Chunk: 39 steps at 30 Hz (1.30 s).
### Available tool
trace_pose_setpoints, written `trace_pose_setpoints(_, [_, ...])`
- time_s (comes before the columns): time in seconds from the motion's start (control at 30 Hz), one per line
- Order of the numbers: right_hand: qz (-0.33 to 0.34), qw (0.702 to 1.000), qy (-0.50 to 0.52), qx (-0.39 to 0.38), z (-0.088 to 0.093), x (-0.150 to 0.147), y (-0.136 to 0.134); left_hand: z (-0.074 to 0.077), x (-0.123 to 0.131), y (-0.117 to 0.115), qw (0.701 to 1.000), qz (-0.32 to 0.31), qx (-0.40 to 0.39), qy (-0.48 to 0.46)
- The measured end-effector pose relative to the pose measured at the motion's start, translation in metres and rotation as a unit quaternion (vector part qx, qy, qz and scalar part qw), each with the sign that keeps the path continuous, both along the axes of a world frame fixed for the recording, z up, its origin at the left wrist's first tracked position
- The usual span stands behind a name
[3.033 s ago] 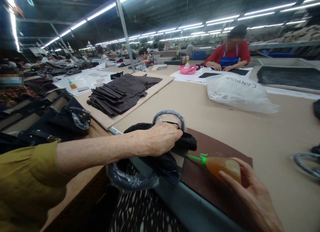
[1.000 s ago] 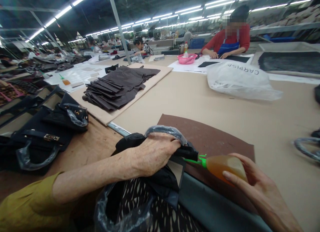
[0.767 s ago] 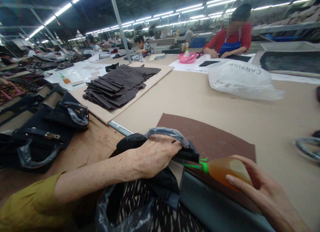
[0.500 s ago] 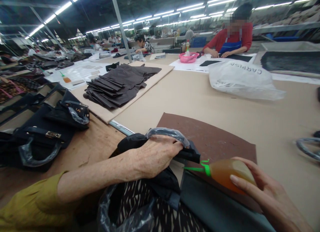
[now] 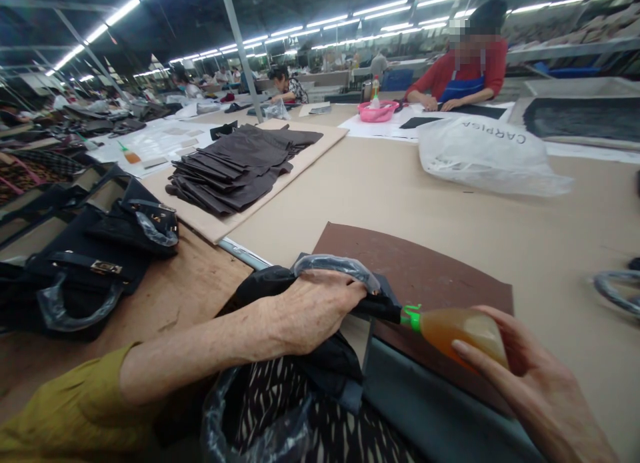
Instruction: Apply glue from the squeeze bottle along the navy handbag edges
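Amber glue bottle [image 5: 457, 330] in right hand [image 5: 540, 390] — nozzle touching black bag [image 5: 320, 356].

Three glue bottles [image 5: 460, 330] are counted: one in the right hand [image 5: 535, 390], two far beyond both hands. Three black handbags [image 5: 265, 283] are seen: one under the left hand [image 5: 310, 310], two to its left. One white plastic bag [image 5: 485, 153] is counted, far beyond the right hand.

left hand [image 5: 313, 310] pressing black bag [image 5: 280, 283], right hand [image 5: 525, 383] gripping glue bottle [image 5: 457, 330]

Noted: stack of brown pieces [image 5: 235, 166] on board [image 5: 316, 150] left of centre, white plastic bag [image 5: 485, 156] beyond, pink basket [image 5: 377, 111] beside seated person [image 5: 470, 73], black handbags [image 5: 100, 250] at left edge.
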State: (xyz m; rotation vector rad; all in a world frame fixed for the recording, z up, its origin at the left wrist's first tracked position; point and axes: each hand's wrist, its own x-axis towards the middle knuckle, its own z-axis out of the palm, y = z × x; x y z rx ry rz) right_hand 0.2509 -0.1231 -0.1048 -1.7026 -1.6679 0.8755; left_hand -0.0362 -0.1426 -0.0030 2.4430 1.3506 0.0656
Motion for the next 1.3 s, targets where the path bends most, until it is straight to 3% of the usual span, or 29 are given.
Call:
trace_pose_setpoints(0.4, [0.004, 0.999, 0.036, -0.010, -0.008, -0.002, -0.005, -0.007, 0.001, -0.004, 1.000, 0.011, -0.003, 0.001])
trace_pose_setpoints(0.77, [-0.021, 0.990, 0.083, -0.108, 0.015, -0.009, -0.003, -0.007, 0.001, -0.007, 1.000, 0.010, -0.026, -0.008])
trace_pose_setpoints(1.03, [0.032, 0.979, 0.105, -0.173, 0.000, 0.007, -0.002, -0.011, 0.001, -0.008, 1.000, 0.002, -0.010, -0.005])
trace_pose_setpoints(1.3, [0.024, 0.971, 0.125, -0.202, 0.001, 0.011, -0.008, -0.015, -0.001, -0.010, 1.000, 0.007, -0.005, 0.002])
